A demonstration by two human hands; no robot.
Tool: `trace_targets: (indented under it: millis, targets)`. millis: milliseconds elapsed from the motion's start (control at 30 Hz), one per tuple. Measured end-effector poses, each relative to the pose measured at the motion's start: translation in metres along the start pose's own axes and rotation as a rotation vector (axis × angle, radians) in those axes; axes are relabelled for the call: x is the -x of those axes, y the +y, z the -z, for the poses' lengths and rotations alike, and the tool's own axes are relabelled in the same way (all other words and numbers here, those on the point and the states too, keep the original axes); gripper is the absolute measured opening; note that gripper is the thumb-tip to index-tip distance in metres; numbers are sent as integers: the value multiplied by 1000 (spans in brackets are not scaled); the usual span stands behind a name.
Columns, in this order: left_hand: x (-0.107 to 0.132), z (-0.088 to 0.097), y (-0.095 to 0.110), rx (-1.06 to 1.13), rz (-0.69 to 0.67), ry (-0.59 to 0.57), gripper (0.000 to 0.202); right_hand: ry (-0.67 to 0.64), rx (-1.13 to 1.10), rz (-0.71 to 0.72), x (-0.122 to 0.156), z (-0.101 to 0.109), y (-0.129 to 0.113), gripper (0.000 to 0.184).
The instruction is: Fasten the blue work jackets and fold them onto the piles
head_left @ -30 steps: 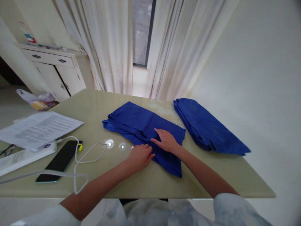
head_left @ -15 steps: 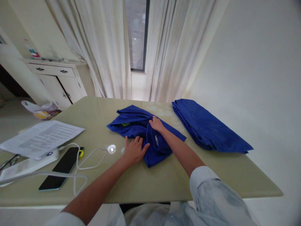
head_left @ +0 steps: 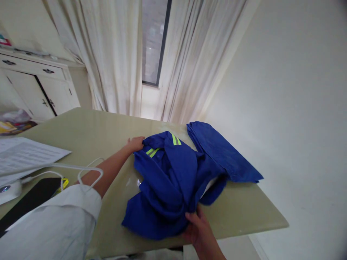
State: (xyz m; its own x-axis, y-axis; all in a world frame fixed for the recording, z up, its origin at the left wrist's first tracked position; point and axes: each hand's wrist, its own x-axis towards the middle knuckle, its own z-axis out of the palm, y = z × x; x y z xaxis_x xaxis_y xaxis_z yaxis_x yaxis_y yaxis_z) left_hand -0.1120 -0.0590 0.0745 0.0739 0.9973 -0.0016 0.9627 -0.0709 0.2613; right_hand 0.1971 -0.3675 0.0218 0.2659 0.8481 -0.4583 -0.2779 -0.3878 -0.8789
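Note:
A crumpled blue work garment (head_left: pixel 165 184) with neon yellow reflective stripes lies bunched on the beige table (head_left: pixel 81 130). My left hand (head_left: pixel 135 144) is at its far left edge, fingers curled onto the cloth. My right hand (head_left: pixel 197 227) grips the near edge at the table's front, with the cloth gathered in the fingers. A folded blue garment (head_left: pixel 219 153) lies just to the right, touching the bunched one. Part of the bunched garment's inside shows white near its right side.
White papers (head_left: pixel 27 155), a black phone (head_left: pixel 32 195) and a white cable (head_left: pixel 90 171) lie at the table's left, partly behind my white sleeve. A white cabinet (head_left: pixel 35 83) stands beyond. Curtains and a window hang behind the table, with a wall to the right.
The blue garment has been lifted and turned, now bunched with its stripes showing. My left hand moved to the far edge, my right hand to the near edge. The view swung left-to-right.

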Motion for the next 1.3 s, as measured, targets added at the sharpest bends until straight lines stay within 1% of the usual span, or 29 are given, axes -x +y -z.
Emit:
trace_targets:
  millis: [33, 67, 100, 200, 267, 300, 333, 367, 433, 500, 533, 567, 633, 700, 767, 833, 867, 900, 933, 967, 1033, 1067, 1100, 1133, 1167, 1200, 1233, 1267, 1300]
  targets:
    - [0, -2, 12, 8, -39, 2, 58, -4, 92, -77, 8, 12, 8, 57]
    - [4, -5, 25, 13, -76, 1, 56, 3, 210, -82, 12, 25, 7, 53]
    - [12, -8, 38, 17, -112, -5, 52, 28, 342, -23, 13, 37, 0, 51]
    - [54, -16, 68, 89, -313, -97, 46, 206, 723, 377, 2, 67, -51, 54]
    - [90, -19, 77, 170, -525, -246, 60, 358, 863, 637, -15, 73, -89, 48]
    - [107, -19, 78, 182, -601, -324, 74, 371, 914, 758, -27, 71, -106, 46]
    - [121, -20, 76, 173, -649, -396, 92, 322, 968, 868, -41, 66, -121, 48]
    - [131, -20, 73, 147, -670, -452, 107, 219, 1030, 961, -58, 57, -133, 57]
    - [139, -19, 63, 93, -682, -524, 116, -30, 1193, 1032, -98, 31, -152, 82]
    - [130, -15, 49, 77, -692, -564, 104, -197, 1317, 992, -140, -3, -160, 103]
    - [121, -13, 42, 78, -686, -571, 95, -258, 1373, 945, -158, -21, -160, 107]
    - [111, -9, 34, 80, -662, -571, 88, -302, 1431, 888, -172, -40, -157, 106]
    - [90, 0, 16, 73, -557, -547, 79, -324, 1564, 801, -186, -76, -145, 88]
    - [72, 11, -2, 56, -439, -511, 77, -315, 1672, 789, -184, -103, -129, 57]
    - [59, 19, -18, 40, -382, -448, 80, -367, 1717, 824, -175, -113, -121, 31]
    - [53, 21, -29, -3, -324, -327, 84, -595, 1683, 820, -171, -105, -128, 17]
    - [52, 20, -33, -41, -267, -266, 87, -714, 1641, 789, -172, -96, -136, 12]
    - [53, 19, -36, -87, -193, -218, 91, -778, 1588, 757, -174, -84, -147, 10]
    - [54, 17, -38, -135, -115, -188, 94, -774, 1534, 735, -176, -72, -158, 12]
    - [57, 17, -39, -175, -49, -170, 98, -700, 1488, 730, -175, -61, -167, 15]
    - [67, 21, -38, -203, 13, -140, 102, -442, 1408, 793, -165, -48, -177, 16]
    - [73, 26, -36, -181, -1, -132, 100, -373, 1358, 858, -154, -47, -175, 25]
    - [81, 33, -34, -129, -62, -146, 93, -377, 1319, 927, -140, -51, -168, 42]
    - [89, 40, -32, -51, -172, -196, 84, -449, 1270, 1008, -125, -58, -157, 64]
    - [98, 48, -30, 37, -316, -283, 78, -597, 1256, 1078, -109, -67, -143, 86]
    - [107, 55, -28, 116, -461, -389, 75, -736, 1296, 1122, -96, -77, -129, 97]
    - [115, 60, -26, 168, -571, -491, 78, -835, 1364, 1145, -87, -87, -115, 95]
    - [123, 63, -25, 182, -624, -569, 85, -899, 1446, 1152, -81, -96, -105, 84]
    - [129, 63, -24, 162, -619, -614, 95, -915, 1513, 1150, -80, -102, -99, 70]
